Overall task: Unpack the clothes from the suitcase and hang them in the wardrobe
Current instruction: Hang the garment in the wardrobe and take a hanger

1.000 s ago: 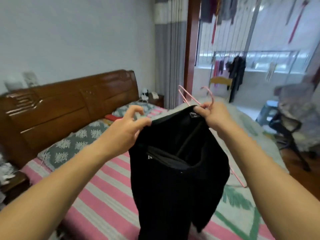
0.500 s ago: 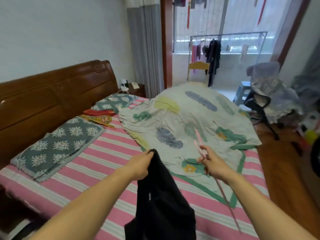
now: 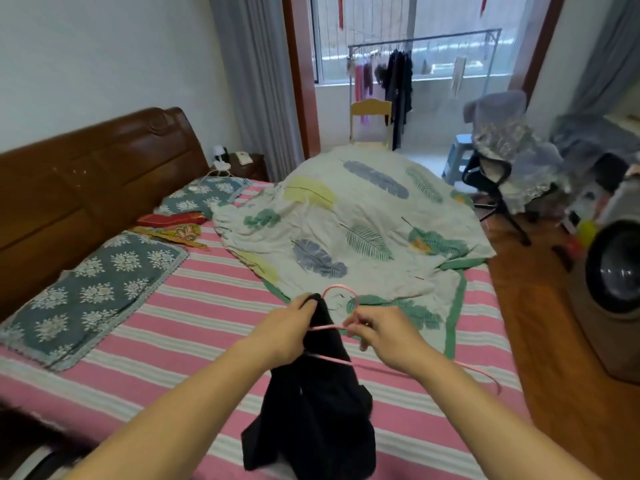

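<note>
Pink hanger (image 3: 337, 308) now against black garment (image 3: 320, 403), both hands' fingers (image 3: 356, 325) gripping them

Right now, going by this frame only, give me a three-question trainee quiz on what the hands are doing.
1. True or false: the left hand grips the black garment.
2. What does the right hand pinch? A) the leaf-print quilt B) the pink hanger C) a pillow
3. Fill in: the garment hangs over the pink-striped ____.

Key: 1 true; 2 B; 3 bed sheet.
</note>
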Available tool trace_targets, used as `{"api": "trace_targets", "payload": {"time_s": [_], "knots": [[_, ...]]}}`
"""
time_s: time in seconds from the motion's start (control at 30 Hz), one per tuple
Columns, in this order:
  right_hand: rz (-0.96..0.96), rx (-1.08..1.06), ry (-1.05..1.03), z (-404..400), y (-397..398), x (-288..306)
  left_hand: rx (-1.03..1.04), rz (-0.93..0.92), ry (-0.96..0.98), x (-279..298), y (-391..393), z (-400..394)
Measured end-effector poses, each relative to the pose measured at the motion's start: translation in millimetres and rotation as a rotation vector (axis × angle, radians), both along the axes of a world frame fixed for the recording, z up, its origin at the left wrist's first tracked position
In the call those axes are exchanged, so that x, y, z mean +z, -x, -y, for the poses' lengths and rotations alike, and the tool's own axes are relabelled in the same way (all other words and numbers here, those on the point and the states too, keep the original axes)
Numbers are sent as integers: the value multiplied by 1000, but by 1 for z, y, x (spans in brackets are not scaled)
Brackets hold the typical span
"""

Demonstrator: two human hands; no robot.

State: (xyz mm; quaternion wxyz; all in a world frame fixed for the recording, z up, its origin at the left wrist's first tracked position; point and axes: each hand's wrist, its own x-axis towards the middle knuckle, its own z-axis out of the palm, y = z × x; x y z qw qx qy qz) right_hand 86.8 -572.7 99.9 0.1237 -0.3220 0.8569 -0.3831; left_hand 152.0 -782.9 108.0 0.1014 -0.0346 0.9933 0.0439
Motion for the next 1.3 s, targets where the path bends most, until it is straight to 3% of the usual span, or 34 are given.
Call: {"api": "trace_targets", "payload": {"time_s": [0.1,0.2,0.3,0.4,0.53,0.63,0.7,0.77,0.8,0.93,1.1,1.2,1.27,1.3], "knots": [[-74,-20,40,25,-5,-4,-131,-215,-185,25,-13,-33],[-1,-46,320,21,-5,15,-174,-550,-440,51,-32,-29],[101,5,542,14,-3,48,-152,-849,-182,73,-47,-1],[166,82,655,20,-4,74,-150,-687,141,94,-51,12],[91,122,604,41,-11,85,-187,-607,246,112,-50,3],[-224,67,375,56,-3,84,-67,-474,74,114,-41,2],[-432,-150,398,53,3,78,81,-479,-99,110,-40,11],[-348,-395,581,42,-6,57,204,-500,-268,104,-45,22],[-277,-432,574,39,-16,40,244,-508,-321,103,-48,26],[36,-84,234,60,-50,-31,318,-539,-446,101,-58,26],[65,-28,374,97,-62,-31,338,-637,-574,106,-66,24],[168,164,323,94,-65,-27,391,-709,-641,105,-77,42],[212,388,96,79,-60,-40,424,-752,-697,104,-89,58],[105,483,-79,67,-53,-50,426,-783,-699,105,-96,67]]}}
